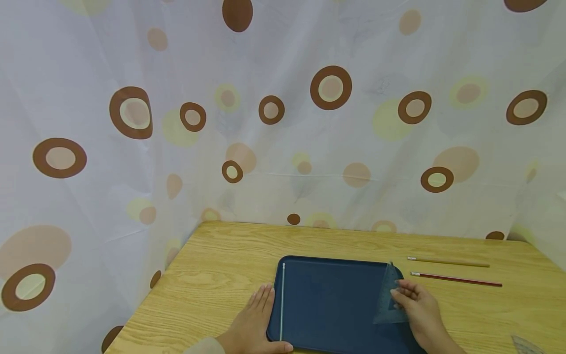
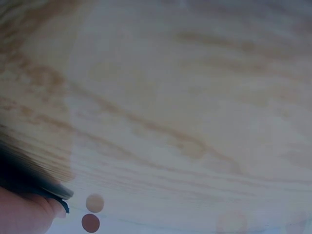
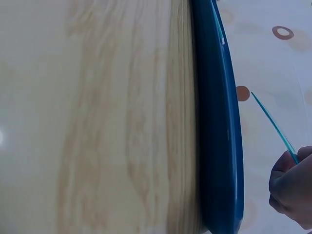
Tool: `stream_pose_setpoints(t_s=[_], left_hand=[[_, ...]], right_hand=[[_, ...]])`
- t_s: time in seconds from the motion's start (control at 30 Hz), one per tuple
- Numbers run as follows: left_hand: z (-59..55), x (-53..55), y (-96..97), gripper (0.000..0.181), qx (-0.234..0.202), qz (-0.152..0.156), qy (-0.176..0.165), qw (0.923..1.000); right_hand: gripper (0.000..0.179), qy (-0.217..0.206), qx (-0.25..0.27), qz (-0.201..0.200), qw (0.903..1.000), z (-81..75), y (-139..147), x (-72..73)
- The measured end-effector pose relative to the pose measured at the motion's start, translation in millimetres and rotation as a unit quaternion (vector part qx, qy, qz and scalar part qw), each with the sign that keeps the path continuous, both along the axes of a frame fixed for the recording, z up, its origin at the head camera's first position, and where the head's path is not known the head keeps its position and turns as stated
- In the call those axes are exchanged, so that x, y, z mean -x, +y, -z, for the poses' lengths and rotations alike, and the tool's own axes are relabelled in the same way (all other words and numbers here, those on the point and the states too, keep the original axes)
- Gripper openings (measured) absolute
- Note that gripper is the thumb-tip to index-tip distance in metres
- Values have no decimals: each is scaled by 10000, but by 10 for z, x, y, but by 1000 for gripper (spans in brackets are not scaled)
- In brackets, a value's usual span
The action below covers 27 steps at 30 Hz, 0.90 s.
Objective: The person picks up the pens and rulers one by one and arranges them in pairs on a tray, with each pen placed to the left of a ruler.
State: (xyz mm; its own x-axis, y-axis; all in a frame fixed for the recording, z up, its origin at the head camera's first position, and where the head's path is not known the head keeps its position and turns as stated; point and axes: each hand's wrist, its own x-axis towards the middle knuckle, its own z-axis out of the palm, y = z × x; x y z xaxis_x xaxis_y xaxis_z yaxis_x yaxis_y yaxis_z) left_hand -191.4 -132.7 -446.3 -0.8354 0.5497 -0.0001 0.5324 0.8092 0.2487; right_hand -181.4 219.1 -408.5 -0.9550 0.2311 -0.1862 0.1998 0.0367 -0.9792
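Note:
A dark blue tray (image 1: pixel 336 300) lies on the table, with a pale, eraser-tipped pencil (image 1: pixel 282 300) along its left side. My left hand (image 1: pixel 249 324) rests against the tray's left edge, fingers straight, thumb at the near left corner. In the left wrist view that thumb (image 2: pixel 24 214) touches the blue rim. Over the tray's right end, my right hand (image 1: pixel 420 309) pinches a clear set square (image 1: pixel 383 307) between thumb and fingers. The right wrist view shows the set square (image 3: pixel 273 119) edge-on, above the tray's side (image 3: pixel 219 126).
A yellow pencil (image 1: pixel 451 262) and a red pencil (image 1: pixel 457 280) lie on the wooden table (image 1: pixel 208 275), right of the tray. A clear protractor-like piece (image 1: pixel 526 345) is partly cut off at the lower right. A dotted curtain (image 1: pixel 283 137) stands behind the table.

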Motion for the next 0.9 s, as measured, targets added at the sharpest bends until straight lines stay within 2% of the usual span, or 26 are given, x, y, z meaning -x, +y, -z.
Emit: stream_pose_setpoints(t_s=[0.53, 0.9], left_hand=[[10, 19, 3, 111, 82, -19, -43, 10000], [6, 0, 3, 110, 37, 27, 50, 10000]], right_hand=[[33, 78, 57, 12, 10000, 26, -265, 33], [32, 77, 179, 22, 9998, 42, -373, 39]])
